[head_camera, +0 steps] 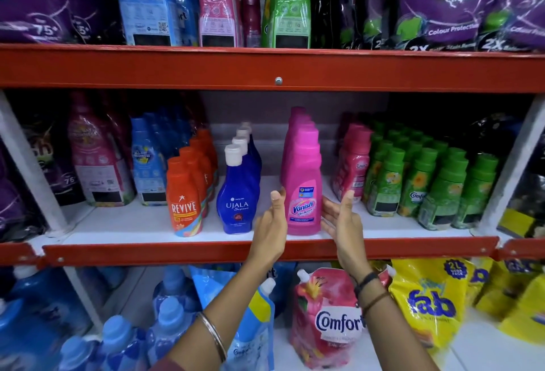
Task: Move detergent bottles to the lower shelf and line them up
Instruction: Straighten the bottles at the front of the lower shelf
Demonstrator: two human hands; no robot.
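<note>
Nearest, both hands are reaching over the red shelf edge (265,249). Left hand (272,220) and right hand (342,217) are flanking the front pink Vanish bottle (303,184), palms open, fingers released, barely touching its sides if at all. Bottle is standing upright on the middle shelf, long axis vertical, cap up, label facing near. More pink bottles are lining up behind, running far.
</note>
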